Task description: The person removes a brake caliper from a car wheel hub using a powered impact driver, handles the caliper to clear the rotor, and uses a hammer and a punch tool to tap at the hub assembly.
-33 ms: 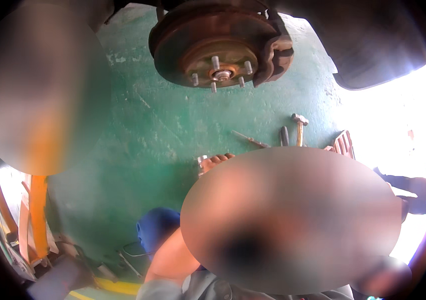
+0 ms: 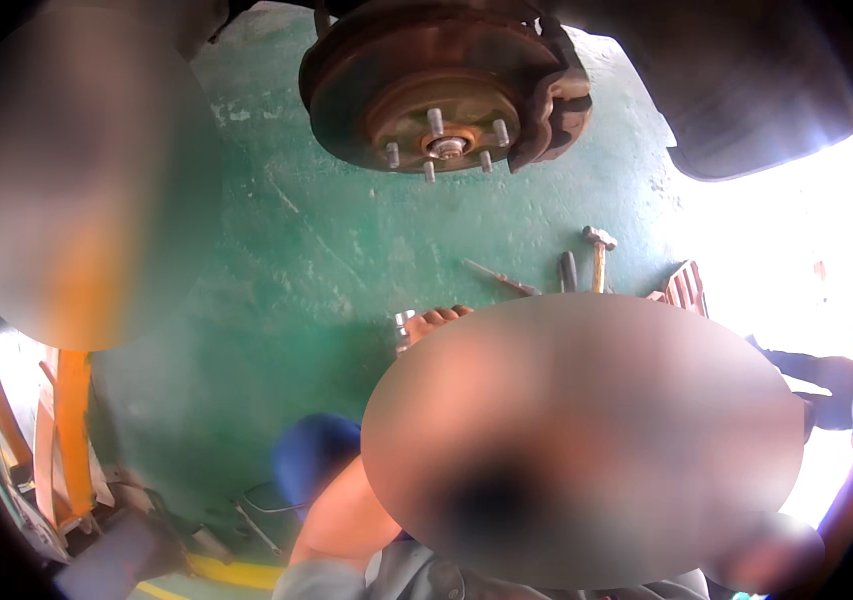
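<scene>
Hands [image 2: 439, 318] mostly blurred, left fingers curled beside silvery metal [image 2: 404, 321], right hidden, openness and grip untellable.

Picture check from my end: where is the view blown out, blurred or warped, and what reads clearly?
Head view: glare washes out the right side; heavy oval blurs hide the lower middle and upper left; corners go black, and the orange bar near the left rim bows; the brake disc and hammer read fairly clearly.
</scene>
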Demonstrator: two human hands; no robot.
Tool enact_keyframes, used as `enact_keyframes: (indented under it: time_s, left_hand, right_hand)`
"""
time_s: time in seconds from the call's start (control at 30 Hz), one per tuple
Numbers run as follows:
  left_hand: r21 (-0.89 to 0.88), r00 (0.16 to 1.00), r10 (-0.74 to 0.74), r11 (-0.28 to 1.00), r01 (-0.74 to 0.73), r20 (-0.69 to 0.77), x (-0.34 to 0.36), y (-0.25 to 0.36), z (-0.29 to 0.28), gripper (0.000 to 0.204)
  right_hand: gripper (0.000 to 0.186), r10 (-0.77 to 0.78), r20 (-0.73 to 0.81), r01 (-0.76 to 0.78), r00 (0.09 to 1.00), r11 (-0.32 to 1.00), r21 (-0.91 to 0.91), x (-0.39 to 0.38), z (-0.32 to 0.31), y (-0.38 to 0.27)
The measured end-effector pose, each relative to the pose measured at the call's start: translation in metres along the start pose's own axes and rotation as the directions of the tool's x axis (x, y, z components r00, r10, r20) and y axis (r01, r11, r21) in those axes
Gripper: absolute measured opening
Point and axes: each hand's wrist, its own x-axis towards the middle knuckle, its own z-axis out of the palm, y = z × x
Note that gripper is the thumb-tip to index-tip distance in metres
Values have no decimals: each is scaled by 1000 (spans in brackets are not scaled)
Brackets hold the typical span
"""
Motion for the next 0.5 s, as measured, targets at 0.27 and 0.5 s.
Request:
enact_keyframes:
  time_s: [0.27,0.5]
  left_hand:
    - [126,989,-16,991,35,-149,-24,1,-33,44]
    - [112,999,-1,994,7,-50,-43,6,-46,48]
  right_hand:
    - [50,182,-394,-315,901,898,-307,54,-103,3]
    - [49,376,-365,-502,852,786,-361,63,-91,40]
